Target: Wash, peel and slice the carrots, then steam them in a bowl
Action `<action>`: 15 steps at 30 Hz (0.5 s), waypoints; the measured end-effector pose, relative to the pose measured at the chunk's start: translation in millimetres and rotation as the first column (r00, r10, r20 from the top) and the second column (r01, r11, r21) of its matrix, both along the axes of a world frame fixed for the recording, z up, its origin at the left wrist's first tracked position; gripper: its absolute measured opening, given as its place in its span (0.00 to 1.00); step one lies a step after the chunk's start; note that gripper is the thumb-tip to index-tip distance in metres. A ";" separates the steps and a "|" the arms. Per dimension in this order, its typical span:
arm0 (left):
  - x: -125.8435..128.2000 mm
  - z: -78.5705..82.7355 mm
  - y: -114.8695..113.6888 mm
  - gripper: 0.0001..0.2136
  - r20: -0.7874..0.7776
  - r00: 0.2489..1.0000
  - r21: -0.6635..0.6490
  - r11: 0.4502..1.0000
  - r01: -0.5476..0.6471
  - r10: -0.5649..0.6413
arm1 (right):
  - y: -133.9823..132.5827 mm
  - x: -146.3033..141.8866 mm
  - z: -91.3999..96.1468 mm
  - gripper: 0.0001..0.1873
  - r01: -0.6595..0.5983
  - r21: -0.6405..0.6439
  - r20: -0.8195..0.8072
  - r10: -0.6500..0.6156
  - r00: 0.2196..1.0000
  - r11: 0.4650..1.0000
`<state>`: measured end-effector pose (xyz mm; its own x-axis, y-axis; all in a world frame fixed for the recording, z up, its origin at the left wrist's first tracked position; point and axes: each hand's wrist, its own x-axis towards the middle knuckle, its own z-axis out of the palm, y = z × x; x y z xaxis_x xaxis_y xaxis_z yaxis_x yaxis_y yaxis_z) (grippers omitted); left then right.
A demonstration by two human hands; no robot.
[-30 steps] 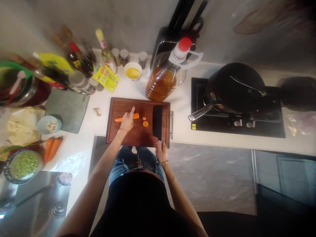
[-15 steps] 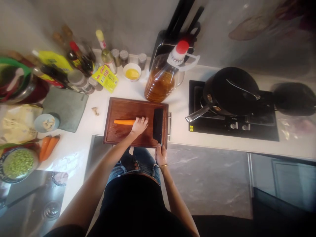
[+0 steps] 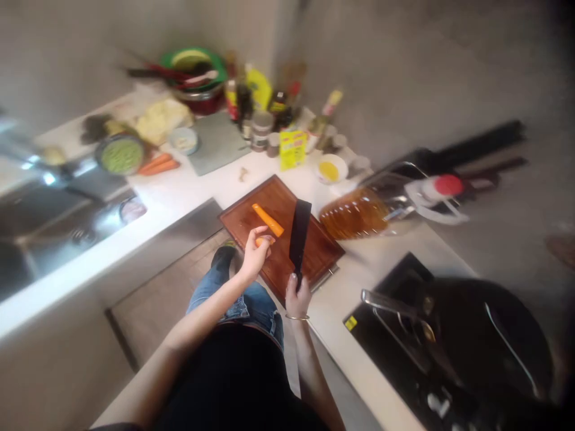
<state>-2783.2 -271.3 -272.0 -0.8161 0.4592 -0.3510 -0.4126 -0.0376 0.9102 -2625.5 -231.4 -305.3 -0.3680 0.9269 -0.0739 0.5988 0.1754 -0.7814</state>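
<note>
My right hand (image 3: 298, 292) is closed round the handle of a dark, broad-bladed cleaver (image 3: 300, 233), its blade over the right part of the brown wooden cutting board (image 3: 321, 266). A peeled carrot (image 3: 268, 219) lies on the board to the left of the blade. Just below the carrot's thick end, my left hand (image 3: 256, 254) pinches a small orange carrot piece (image 3: 260, 240) between its fingers, largely covered by them.
Behind the board stand a white bowl with yellow liquid (image 3: 330, 170), a yellow packet (image 3: 293, 149) and a large oil jug (image 3: 354, 212). At right is a lidded black pan (image 3: 485, 341) on the stove. Leftward are whole carrots (image 3: 159, 164), a bowl of chopped greens (image 3: 120, 157) and the sink (image 3: 54, 233).
The view has swung left. My left hand has come off the carrot and now holds a small piece of it. The cleaver stays in my right hand.
</note>
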 end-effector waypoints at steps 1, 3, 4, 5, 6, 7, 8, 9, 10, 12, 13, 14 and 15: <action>5.6 11.7 -12.6 0.15 0.161 0.979 0.066 0.988 -0.136 0.124 | 7.0 -8.7 4.0 0.35 -0.097 0.002 -0.021 0.097 0.995 0.995; 15.3 30.9 -41.6 0.16 0.338 0.888 0.151 0.913 -0.379 0.313 | 11.3 -29.1 11.2 0.35 -0.297 -0.014 -0.081 0.295 0.952 0.955; 20.1 38.0 -58.7 0.16 0.351 0.842 0.172 0.856 -0.488 0.410 | 8.4 -38.8 14.2 0.35 -0.391 -0.037 -0.117 0.385 0.915 0.919; 25.5 43.3 -77.7 0.16 0.326 0.796 0.183 0.791 -0.583 0.510 | 2.4 -47.5 16.7 0.34 -0.483 -0.076 -0.153 0.469 0.870 0.872; 32.0 47.0 -98.2 0.17 0.280 0.741 0.189 0.722 -0.665 0.610 | -6.3 -54.7 18.9 0.33 -0.566 -0.125 -0.189 0.541 0.820 0.815; 39.6 49.2 -120.0 0.17 0.227 0.675 0.191 0.647 -0.738 0.702 | -17.3 -60.4 20.9 0.33 -0.638 -0.178 -0.224 0.601 0.767 0.749; 48.8 50.2 -142.8 0.18 0.180 0.597 0.194 0.567 -0.800 0.781 | -30.5 -64.7 22.8 0.32 -0.701 -0.228 -0.255 0.653 0.713 0.676; 59.5 50.1 -166.2 0.18 0.147 0.510 0.196 0.481 -0.855 0.847 | -45.6 -67.6 24.9 0.31 -0.754 -0.268 -0.280 0.701 0.656 0.599; 71.8 49.0 -190.1 0.18 0.131 0.414 0.198 0.386 -0.901 0.901 | -62.7 -69.2 27.0 0.31 -0.800 -0.292 -0.298 0.745 0.597 0.524; 101.9 44.4 -238.5 0.18 0.131 0.194 0.197 0.166 -0.966 0.972 | -102.2 -67.8 31.7 0.31 -0.877 -0.299 -0.318 0.827 0.463 0.376; 119.9 40.9 -262.8 0.17 0.134 0.080 0.192 0.053 -0.980 0.988 | -124.3 -64.4 33.9 0.31 -0.909 -0.291 -0.322 0.864 0.388 0.299; 139.8 36.7 -287.2 0.17 0.134 -0.031 0.184 -0.056 -0.981 0.990 | -147.6 -59.1 35.6 0.31 -0.934 -0.282 -0.325 0.894 0.307 0.219; 161.5 31.8 -312.1 0.16 0.125 -0.139 0.172 -0.160 -0.972 0.982 | -171.8 -52.1 36.5 0.30 -0.952 -0.274 -0.329 0.917 0.226 0.136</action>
<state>-2621.6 -583.4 -240.3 -0.3991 -0.8406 -0.3663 0.2659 -0.4884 0.8311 -2677.6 -403.2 -268.8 -0.9503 -0.2390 -0.1995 0.1294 0.2796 -0.9514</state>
